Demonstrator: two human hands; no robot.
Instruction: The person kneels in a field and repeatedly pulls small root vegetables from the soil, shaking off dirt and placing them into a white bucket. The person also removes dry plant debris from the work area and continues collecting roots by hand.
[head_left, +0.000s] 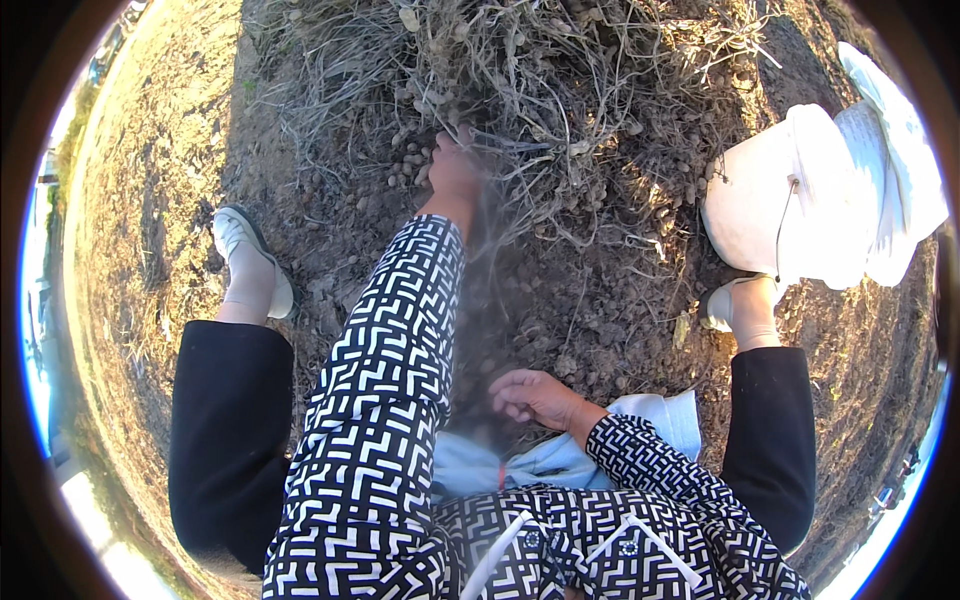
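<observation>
My left hand (454, 171) reaches out to the near edge of a heap of dried, uprooted peanut plants (570, 142). Its fingertips touch the stems and soil there, partly hidden, so I cannot tell whether they grip anything. Several loose peanuts in their shells (409, 166) lie on the dirt just left of that hand. Close to my body, my right hand (538, 399) hovers above the ground with fingers loosely curled and a little apart; nothing shows in it. Below its wrist lies a pale blue cloth (559, 459) with a small red strip.
A white plastic bucket (757, 191) with a wire handle stands tilted in view at the right, beside my shoe (721, 306). A white sack (889, 172) is next to the bucket. My other shoe (244, 225) rests on the soil at left. Dry clods (592, 322) cover the ground between my legs.
</observation>
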